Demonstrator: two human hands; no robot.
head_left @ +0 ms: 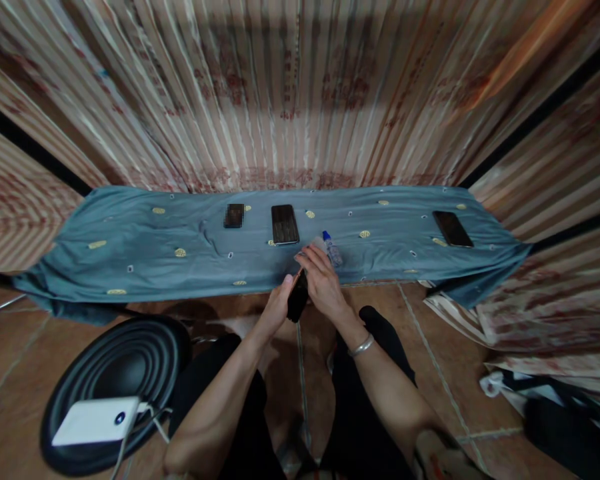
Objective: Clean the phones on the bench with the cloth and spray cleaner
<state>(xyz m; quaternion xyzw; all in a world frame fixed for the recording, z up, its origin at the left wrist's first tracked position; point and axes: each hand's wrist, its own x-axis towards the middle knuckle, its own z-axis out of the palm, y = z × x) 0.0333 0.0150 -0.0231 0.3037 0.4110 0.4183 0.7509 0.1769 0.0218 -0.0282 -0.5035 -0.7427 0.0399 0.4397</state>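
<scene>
Dark phone (299, 299), tilted, just by the cloth-covered tabletop's (390, 250) near edge! My left grip (279, 300) holds its side; my right grip (324, 280) curls over its upper end, closed on something or not, I can't tell. Just beyond lies a blue-capped bottle (333, 250), with a second phone (285, 224) off to its left.

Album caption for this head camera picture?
Left hand holding a dark phone, right hand at its upper edge, near a blue-capped bottle.

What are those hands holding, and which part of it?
A dark phone. The left hand holds it by its left edge; the right hand is at its top end, but whether it grips cannot be told.
</scene>
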